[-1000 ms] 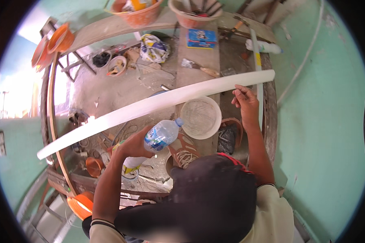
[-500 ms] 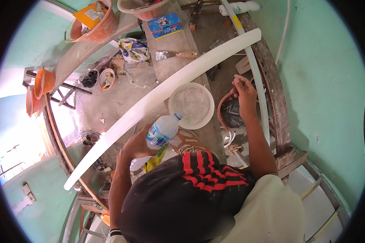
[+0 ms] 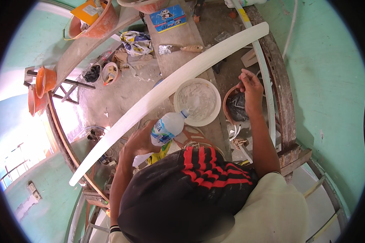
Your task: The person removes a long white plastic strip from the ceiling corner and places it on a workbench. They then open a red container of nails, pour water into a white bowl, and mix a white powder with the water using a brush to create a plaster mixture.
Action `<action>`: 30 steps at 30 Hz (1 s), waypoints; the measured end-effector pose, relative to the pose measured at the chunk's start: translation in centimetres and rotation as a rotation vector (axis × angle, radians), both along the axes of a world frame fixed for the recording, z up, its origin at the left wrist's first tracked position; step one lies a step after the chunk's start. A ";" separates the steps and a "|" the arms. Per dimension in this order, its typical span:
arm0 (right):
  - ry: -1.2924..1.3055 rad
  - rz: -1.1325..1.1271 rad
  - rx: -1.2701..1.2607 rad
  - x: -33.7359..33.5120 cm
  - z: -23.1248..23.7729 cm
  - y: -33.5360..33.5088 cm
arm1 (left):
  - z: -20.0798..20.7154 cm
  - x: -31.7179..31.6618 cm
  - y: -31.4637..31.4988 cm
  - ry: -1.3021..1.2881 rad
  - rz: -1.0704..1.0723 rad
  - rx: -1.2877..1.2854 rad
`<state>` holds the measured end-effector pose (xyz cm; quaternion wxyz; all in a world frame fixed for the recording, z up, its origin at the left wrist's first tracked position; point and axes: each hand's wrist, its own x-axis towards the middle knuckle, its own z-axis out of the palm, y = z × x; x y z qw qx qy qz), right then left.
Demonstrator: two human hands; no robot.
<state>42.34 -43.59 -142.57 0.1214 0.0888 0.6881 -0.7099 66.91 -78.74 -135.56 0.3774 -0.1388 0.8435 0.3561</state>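
Note:
My left hand (image 3: 141,139) is wrapped round a clear plastic water bottle (image 3: 168,127) with a blue-green label. The bottle lies tilted, its neck at the near left rim of a round white tub (image 3: 217,106). Inside the tub is a pale, wet-looking layer; a faint clear streak shows near the bottle's mouth. To the right of the tub, my right hand (image 3: 252,90) is raised with its fingertips drawn together. Whatever they may hold is too small to see. Just beyond the tub, a long white curved strip (image 3: 166,88) runs diagonally across the view.
On the plank (image 3: 160,52) lie a putty knife (image 3: 180,48) and a blue box (image 3: 168,18). An orange-brown bucket with a dark bag (image 3: 237,106) stands below my right hand. Orange buckets (image 3: 91,26) sit at the far left. A pale bar (image 3: 263,73) rises along the right.
My left hand has moved the bottle slightly right, its neck now at the tub's rim. The contents look wetter and more disturbed. My right hand stays raised; the whole view has shifted a little.

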 end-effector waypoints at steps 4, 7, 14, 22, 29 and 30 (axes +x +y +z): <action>0.005 -0.001 -0.004 0.0 -0.1 0.0 | -0.1 0.1 -0.2 0.026 -0.008 0.008; -0.001 -0.012 0.019 0.1 0.1 0.0 | 0.1 -0.1 -0.3 0.044 -0.028 0.007; 0.007 -0.014 -0.005 0.1 -0.3 0.2 | 1.4 -0.6 -0.1 0.016 -0.049 -0.029; 0.001 -0.014 0.023 0.0 -0.4 0.5 | 2.8 -1.4 0.2 -0.012 -0.076 -0.077; 0.004 -0.022 0.028 0.0 -0.4 0.6 | 3.1 -1.6 0.2 -0.029 -0.079 -0.093; 0.005 -0.022 0.027 0.0 -0.5 0.6 | 3.0 -1.6 0.2 -0.023 -0.083 -0.102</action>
